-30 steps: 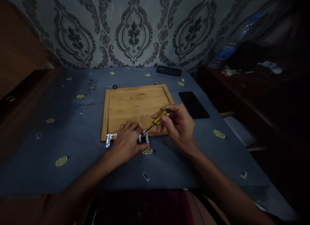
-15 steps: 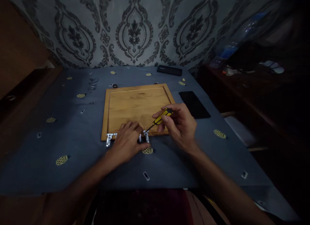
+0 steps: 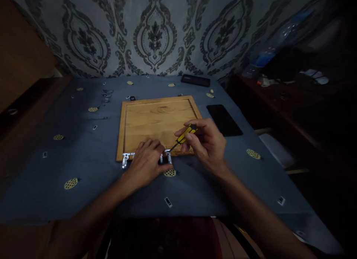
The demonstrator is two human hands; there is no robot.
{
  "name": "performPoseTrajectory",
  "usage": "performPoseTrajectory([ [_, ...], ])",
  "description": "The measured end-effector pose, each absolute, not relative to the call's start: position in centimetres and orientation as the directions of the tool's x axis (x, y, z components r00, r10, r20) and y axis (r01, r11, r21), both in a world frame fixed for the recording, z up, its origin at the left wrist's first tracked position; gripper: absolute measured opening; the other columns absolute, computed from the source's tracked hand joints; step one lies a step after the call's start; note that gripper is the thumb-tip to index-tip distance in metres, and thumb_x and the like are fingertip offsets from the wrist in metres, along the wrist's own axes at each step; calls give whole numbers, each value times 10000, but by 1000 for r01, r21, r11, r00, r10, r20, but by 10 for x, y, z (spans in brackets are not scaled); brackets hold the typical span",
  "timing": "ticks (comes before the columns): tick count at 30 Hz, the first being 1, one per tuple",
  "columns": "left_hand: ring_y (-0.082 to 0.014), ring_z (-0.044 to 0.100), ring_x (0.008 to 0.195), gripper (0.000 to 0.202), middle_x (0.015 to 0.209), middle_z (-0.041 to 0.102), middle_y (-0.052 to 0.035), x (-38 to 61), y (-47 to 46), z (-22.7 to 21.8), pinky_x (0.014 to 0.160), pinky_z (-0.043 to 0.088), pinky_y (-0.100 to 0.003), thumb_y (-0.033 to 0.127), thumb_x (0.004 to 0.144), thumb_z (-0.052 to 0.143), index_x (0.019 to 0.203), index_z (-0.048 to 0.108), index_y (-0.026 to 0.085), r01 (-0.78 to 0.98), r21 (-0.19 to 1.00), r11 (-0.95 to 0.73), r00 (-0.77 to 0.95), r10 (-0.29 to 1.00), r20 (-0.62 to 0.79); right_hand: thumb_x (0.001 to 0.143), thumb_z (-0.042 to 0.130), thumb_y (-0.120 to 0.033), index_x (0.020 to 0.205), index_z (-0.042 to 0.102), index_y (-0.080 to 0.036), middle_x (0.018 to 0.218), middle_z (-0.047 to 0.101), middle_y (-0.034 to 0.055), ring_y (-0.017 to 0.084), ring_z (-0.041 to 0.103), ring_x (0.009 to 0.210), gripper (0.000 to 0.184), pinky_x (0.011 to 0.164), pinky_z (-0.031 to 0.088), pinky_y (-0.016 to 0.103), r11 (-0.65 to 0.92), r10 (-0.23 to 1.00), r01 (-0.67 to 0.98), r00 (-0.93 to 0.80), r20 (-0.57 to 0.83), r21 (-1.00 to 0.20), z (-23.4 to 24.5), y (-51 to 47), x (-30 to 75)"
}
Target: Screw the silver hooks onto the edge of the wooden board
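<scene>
In mid-table [image 3: 103,151], wooden board [image 3: 150,121]; metal rack [image 3: 125,158] along its six o'clock edge; left hand [image 3: 146,158] over rack, probably steadying, grip hidden, can't tell; right hand [image 3: 208,143], four o'clock, fingers wrapped round screwdriver [image 3: 184,135], slanted likely to reach rack.

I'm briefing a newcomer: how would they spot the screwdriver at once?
On the blue tablecloth lies a framed wooden panel. At its near edge, the right hand holds the screwdriver, tip at a silver fitting. Its yellow and black handle sets it apart from both.
</scene>
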State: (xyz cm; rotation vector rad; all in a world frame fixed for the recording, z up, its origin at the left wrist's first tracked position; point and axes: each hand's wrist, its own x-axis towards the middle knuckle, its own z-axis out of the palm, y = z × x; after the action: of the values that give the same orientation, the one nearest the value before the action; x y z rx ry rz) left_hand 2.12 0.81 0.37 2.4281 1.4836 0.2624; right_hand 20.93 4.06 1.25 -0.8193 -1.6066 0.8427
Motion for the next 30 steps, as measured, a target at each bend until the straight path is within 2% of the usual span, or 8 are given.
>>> performPoseTrajectory([
  [6, -293, 579, 1075, 374, 1107, 661, -70, 21, 8, 4, 895, 447, -415, 455, 852, 771, 1063, 646, 174, 833, 340, -436, 462, 887, 5, 957, 632, -473, 1141, 614, -240, 789, 620, -22, 89, 630, 481, 297, 436, 517, 225, 519, 848, 109, -187, 495, -848, 16, 40, 210],
  [11, -296, 575, 1095, 367, 1105, 658, -72, 22, 8, 5, 914, 447, -426, 444, 859, 766, 1084, 644, 181, 836, 343, -428, 455, 890, 1, 962, 632, -453, 1150, 613, -242, 880, 645, -2, 87, 648, 504, 283, 465, 541, 237, 530, 839, 97, -201, 505, -842, 15, 40, 209],
  [19, -294, 573, 1081, 372, 1102, 654, -67, 21, 8, 3, 903, 449, -417, 454, 853, 769, 1075, 643, 183, 833, 353, -425, 454, 891, 1, 960, 634, -453, 1143, 624, -237, 764, 646, -23, 100, 636, 484, 284, 448, 530, 239, 538, 837, 125, -197, 511, -834, 16, 41, 210],
  [24, -293, 578, 1078, 391, 1114, 658, -68, 21, 7, 2, 898, 453, -408, 449, 847, 778, 1084, 644, 169, 837, 337, -432, 455, 891, 12, 962, 640, -428, 1144, 627, -244, 905, 681, 8, 86, 642, 492, 260, 446, 533, 237, 536, 839, 143, -196, 507, -832, 15, 40, 211],
  [30, -302, 579, 1083, 399, 1104, 659, -79, 21, 8, 3, 894, 456, -418, 470, 855, 761, 1071, 647, 154, 827, 335, -451, 474, 880, 14, 960, 647, -408, 1149, 630, -244, 917, 676, 6, 80, 645, 501, 251, 453, 541, 227, 536, 838, 125, -199, 508, -835, 14, 40, 211],
])
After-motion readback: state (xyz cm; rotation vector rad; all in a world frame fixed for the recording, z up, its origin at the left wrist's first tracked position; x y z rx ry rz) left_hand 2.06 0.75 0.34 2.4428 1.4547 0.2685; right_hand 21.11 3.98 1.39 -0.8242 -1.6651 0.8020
